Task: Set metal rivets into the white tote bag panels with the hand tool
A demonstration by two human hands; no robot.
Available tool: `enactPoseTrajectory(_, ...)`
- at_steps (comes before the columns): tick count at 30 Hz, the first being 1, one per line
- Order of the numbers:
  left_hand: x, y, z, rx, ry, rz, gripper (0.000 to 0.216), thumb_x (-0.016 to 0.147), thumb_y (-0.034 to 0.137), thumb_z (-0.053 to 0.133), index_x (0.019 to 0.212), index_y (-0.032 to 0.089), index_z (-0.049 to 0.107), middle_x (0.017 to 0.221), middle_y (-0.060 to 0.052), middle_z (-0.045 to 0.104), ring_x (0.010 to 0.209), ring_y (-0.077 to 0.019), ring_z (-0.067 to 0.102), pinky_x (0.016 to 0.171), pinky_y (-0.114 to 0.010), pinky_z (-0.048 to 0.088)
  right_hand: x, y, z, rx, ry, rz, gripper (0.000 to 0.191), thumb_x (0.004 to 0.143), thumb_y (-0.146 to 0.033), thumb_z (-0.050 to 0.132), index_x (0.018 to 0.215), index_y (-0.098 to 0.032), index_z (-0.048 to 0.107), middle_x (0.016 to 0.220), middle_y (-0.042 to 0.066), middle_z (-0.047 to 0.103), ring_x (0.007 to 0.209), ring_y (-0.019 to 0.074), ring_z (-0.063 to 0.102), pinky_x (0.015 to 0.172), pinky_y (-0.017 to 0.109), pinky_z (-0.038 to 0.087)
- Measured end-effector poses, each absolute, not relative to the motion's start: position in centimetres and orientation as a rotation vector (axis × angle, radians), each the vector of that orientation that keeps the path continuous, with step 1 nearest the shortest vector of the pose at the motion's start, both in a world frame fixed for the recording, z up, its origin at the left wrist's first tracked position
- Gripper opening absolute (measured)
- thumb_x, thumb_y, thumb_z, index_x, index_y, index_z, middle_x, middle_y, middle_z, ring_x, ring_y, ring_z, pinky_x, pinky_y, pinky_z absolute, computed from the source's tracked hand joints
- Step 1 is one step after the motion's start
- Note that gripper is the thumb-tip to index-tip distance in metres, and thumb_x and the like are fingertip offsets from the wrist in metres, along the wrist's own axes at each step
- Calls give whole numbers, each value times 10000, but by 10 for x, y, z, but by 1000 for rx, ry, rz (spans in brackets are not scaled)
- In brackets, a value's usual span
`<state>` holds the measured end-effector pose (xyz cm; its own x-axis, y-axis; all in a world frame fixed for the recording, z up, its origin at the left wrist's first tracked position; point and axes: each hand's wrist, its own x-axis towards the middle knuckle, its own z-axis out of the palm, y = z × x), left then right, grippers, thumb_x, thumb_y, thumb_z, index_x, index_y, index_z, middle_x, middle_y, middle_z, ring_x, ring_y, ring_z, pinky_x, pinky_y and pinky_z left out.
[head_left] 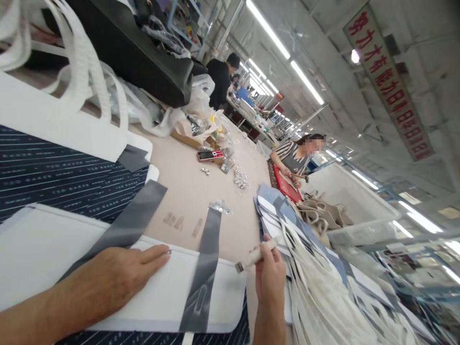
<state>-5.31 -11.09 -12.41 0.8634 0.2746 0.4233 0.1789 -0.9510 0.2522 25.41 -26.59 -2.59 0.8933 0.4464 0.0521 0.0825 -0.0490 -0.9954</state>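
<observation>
My left hand (118,275) lies flat, fingers together, on a white bag panel (161,297) near a small metal stud at its top edge. Two grey straps (203,273) run across the panel onto the beige table (190,191). My right hand (269,275) grips a small hammer (253,258) with a pale handle; its metal head points left, just off the panel's right corner. A navy striped fabric (53,177) lies to the left of the panel.
A stack of white and blue bag pieces (316,282) sits right of my right hand. Small metal fittings (240,178), a red phone (210,155) and plastic bags lie farther up the table. A seated person in stripes (293,158) works at the far side.
</observation>
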Motion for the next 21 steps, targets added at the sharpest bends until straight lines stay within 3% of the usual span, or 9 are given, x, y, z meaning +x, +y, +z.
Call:
enactPoseTrajectory(3,-53,-111,-105,2878,386,624,536,863,-53,442,1260,190,708,1335,-98,762,807,-217,790,700,-312,601,211,-241,-15,-1150,-248,568,360,643,-265,871,932,-227,660,780,-63,634,718,135,631,814,360,583)
enactPoseTrajectory(5,-52,-111,-102,2879,393,599,504,867,-31,483,1257,198,705,1346,-94,755,793,-217,787,694,-320,599,185,-223,-19,-985,-184,696,297,649,-222,859,821,-219,617,708,-85,551,618,97,552,728,316,570)
enactPoseTrajectory(8,-51,-112,-102,2864,380,573,479,885,-11,501,1269,206,687,1337,-74,756,785,-210,776,691,-328,594,160,-200,-37,-918,-113,755,276,772,-327,823,754,-219,570,558,-138,337,456,68,331,542,239,462)
enactPoseTrajectory(11,-50,-113,-102,2840,378,591,448,899,2,512,1273,186,679,1317,-74,760,781,-212,766,672,-343,581,153,-185,-60,-918,-63,705,286,853,-407,766,760,-229,561,511,-162,200,425,74,161,470,204,370)
enactPoseTrajectory(21,-49,-116,-97,2859,385,641,388,897,60,519,1209,165,724,1260,-60,791,617,-207,722,500,-400,521,150,-176,-73,-901,38,671,238,989,-329,616,783,-219,567,522,-152,208,468,95,82,485,185,386)
